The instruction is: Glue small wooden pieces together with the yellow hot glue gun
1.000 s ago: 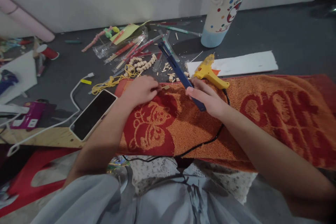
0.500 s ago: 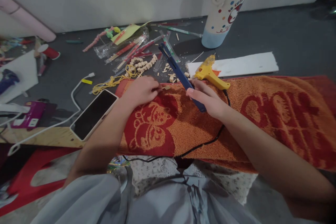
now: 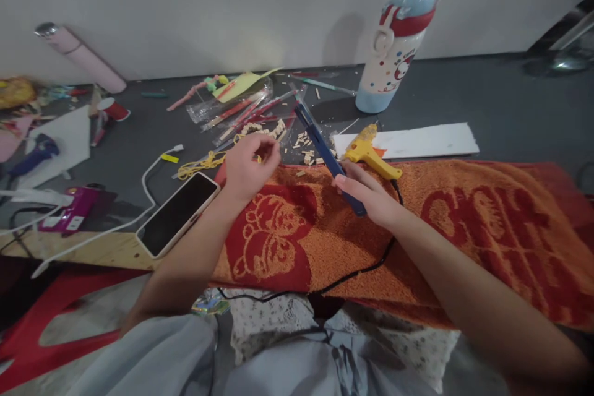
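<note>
My right hand (image 3: 369, 195) grips a long blue utility knife (image 3: 327, 154), its slim dark tip pointing up and away over the small wood pieces. My left hand (image 3: 253, 164) is raised above the left end of the orange and red towel (image 3: 352, 247), with its fingers curled in a pinch. Whatever those fingertips may hold is hidden. Small cut wood pieces (image 3: 306, 151) lie scattered between the hands, just beyond the towel. A chain of joined wood pieces (image 3: 277, 130) sits behind my left hand, beside yellow cord (image 3: 202, 164).
A yellow glue gun (image 3: 371, 151) rests by a white board (image 3: 427, 141), its black cable crossing the towel. Behind stands a water bottle (image 3: 392, 62). Packaged chopsticks (image 3: 245, 111) lie at the back. To the left are a phone (image 3: 179, 215), a white cable (image 3: 146, 176) and a purple box (image 3: 69, 210).
My left hand has lifted off the towel edge and its fingers have curled up. My right hand still holds the knife in much the same pose. The view has tilted up.
</note>
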A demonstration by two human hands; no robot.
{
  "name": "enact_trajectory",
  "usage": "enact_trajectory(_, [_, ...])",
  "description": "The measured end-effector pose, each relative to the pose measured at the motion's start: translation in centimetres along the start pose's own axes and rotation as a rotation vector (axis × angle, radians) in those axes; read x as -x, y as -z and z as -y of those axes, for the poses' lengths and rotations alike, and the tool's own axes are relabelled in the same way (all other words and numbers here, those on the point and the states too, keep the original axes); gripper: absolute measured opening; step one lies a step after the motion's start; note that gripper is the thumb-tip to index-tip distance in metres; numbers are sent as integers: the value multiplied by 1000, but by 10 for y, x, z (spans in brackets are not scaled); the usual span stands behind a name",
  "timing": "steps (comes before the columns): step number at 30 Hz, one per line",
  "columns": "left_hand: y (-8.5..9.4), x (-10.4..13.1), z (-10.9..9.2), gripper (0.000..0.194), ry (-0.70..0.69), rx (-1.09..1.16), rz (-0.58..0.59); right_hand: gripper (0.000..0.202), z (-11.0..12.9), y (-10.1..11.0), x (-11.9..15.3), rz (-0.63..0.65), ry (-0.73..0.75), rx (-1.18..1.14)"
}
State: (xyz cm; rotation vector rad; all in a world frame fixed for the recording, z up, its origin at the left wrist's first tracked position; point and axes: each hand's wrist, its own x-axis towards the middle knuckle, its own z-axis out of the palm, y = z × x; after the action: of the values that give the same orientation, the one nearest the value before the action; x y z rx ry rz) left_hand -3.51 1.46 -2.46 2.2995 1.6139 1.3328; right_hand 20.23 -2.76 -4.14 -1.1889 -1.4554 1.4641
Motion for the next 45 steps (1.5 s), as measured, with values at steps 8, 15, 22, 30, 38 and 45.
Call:
enact_trajectory(8, [-1,3,-3,8,30,156,-120,53,-2,0,4,142,27,37])
enact_trajectory(15, [-1,5,-7,4,-41,79,-12,70,-2,-2,3,215,72,80])
enact_trajectory(22, [-1,5,-8,5,-54,94,-43,72,-3,0,4,219,124,165])
enact_trajectory(30, [-1,5,-6,5,-14,112,-56,69,-6,0,3,196,167,242])
enact_trajectory(38, [-1,4,-4,7,12,133,-55,62,-6,-1,3,181,177,255])
enact_trajectory(45, [-1,2,-4,9,133,138,-53,61,-8,-1,1,155,167,249])
